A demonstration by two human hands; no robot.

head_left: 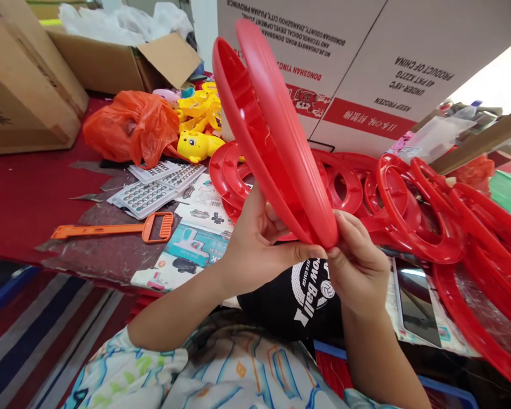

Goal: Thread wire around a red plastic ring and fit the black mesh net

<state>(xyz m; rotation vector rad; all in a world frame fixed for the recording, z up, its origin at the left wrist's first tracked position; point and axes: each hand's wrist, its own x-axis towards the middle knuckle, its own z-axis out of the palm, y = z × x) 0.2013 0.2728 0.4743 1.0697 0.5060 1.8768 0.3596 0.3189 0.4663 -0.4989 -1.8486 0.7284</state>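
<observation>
Head view: left hand (253,247) and right hand (361,270), fingers (306,251) pinching the red shells (288,130) at bottom, probably for steadiness.

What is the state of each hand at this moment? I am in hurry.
Left hand: holding the red plastic rings near their lower end.
Right hand: closed, pinching their lower end.

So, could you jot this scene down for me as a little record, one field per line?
In hand: red piece, tilted up, narrow gap between its two curved walls
Left grip: bare hand, holding the lower part
Right grip: bare hand, pinching the bottom end
Table, right: red rings, phone
Table, left: orange tool, orange bag
Behind: carton, "KEEP FROZEN" printed upside down
</observation>
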